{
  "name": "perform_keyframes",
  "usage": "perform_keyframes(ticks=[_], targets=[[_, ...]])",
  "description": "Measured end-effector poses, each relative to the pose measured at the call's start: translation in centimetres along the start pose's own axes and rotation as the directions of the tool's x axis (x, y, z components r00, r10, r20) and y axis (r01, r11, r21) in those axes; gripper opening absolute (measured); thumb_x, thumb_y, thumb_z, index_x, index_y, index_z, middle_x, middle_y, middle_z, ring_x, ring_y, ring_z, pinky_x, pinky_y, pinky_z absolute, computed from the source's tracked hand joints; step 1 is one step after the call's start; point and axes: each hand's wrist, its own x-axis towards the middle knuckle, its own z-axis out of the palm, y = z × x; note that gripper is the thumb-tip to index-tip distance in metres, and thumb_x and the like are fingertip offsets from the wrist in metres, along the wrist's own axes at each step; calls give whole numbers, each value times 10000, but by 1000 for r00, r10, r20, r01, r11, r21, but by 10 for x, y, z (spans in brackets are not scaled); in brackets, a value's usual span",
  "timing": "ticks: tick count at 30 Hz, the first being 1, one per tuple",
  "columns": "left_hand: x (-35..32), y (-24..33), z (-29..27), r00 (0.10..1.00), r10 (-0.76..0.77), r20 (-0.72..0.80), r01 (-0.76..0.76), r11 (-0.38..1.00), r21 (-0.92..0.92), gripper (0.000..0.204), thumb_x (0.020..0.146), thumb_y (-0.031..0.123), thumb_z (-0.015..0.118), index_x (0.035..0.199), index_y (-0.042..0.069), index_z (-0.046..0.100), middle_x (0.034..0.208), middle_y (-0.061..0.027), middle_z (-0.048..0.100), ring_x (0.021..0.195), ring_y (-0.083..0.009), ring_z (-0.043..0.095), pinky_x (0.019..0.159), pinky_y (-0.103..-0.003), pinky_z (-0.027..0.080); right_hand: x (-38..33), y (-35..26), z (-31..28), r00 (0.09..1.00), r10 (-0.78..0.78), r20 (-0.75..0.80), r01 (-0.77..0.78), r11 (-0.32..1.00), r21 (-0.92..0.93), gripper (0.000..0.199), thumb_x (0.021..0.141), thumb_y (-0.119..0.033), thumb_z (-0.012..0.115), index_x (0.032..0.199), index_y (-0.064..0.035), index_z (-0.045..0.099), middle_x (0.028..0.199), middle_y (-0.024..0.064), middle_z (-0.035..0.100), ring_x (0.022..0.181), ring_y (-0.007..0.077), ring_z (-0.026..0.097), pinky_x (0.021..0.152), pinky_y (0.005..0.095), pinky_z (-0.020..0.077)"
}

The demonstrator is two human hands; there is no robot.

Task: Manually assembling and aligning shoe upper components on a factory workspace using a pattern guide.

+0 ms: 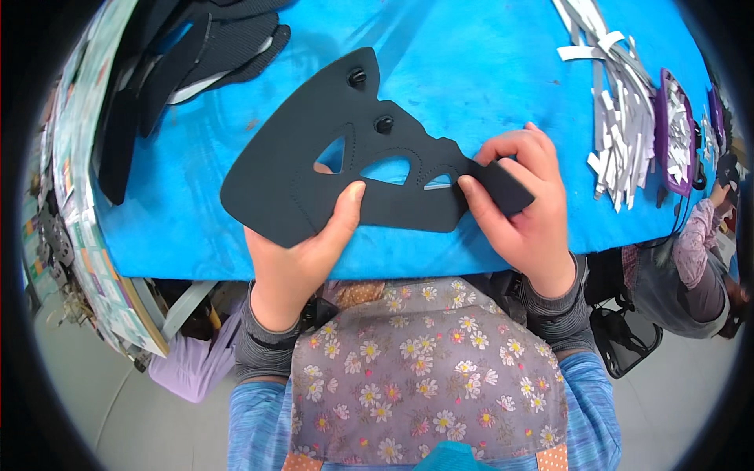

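Above the blue-covered table, I hold up a flat black cut panel [267, 173], broad at the left and narrowing to a strip at the right. Three cut-out openings with dotted lines around them run across it, and two small black round fittings sit near its upper edge. My left hand [290, 271] grips the lower left edge, thumb on the front and fingers mostly hidden behind. At the narrow right end, my right hand [534, 208] pinches the strip between thumb and fingers. The strip's tip sticks out over the palm.
Dark ribbed pieces [212, 63] lie piled at the far left of the blue table cover [471, 63]. Many white strips [624, 125] are heaped at the right, beside a purple-rimmed basket [664, 141]. Another person [687, 259] sits beyond the right edge.
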Motion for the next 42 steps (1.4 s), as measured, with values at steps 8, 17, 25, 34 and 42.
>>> perform_keyframes(ticks=[8, 17, 25, 34, 42], targets=[[-17, -7, -13, 999, -33, 20, 39, 782, -622, 230, 772, 120, 716, 863, -34, 572, 802, -68, 570, 629, -102, 506, 547, -220, 391, -21, -12, 0, 962, 245, -123, -78, 674, 735, 132, 776, -44, 675, 875, -1, 598, 899, 72, 600, 838, 169, 560, 768, 278, 440], [-11, 19, -13, 999, 16, 48, 24, 685, -728, 367, 790, 254, 717, 932, -48, 563, 819, -21, 545, 671, -62, 489, 572, -185, 367, -3, -48, -14, 892, 285, 351, -391, 97, 915, 187, 758, -80, 724, 894, -27, 607, 887, 5, 595, 818, 84, 537, 710, 241, 432], [-10, 24, -5, 996, -47, 75, 85, 724, -684, 535, 848, 335, 627, 1180, -63, 496, 699, 6, 475, 552, -43, 412, 448, -177, 303, -8, -46, -10, 899, 379, 220, -278, 106, 955, 152, 760, -98, 725, 843, -25, 621, 815, -2, 613, 763, 82, 557, 687, 242, 442], [-5, 22, -3, 997, -59, 44, 73, 718, -692, 439, 867, 332, 609, 1110, -26, 536, 808, -20, 545, 647, -57, 491, 513, -173, 369, -7, -36, -25, 891, 396, 222, -291, 123, 949, 205, 777, -120, 718, 931, -5, 646, 886, 34, 649, 799, 83, 578, 717, 236, 458], [6, 9, -14, 987, -151, -57, 49, 619, -784, 275, 825, 145, 647, 1047, 16, 548, 867, -73, 610, 629, -113, 568, 492, -224, 439, -11, -19, -38, 868, 458, 191, -359, 314, 879, 197, 788, -129, 709, 924, 4, 657, 878, 34, 657, 791, 84, 579, 708, 229, 457]])
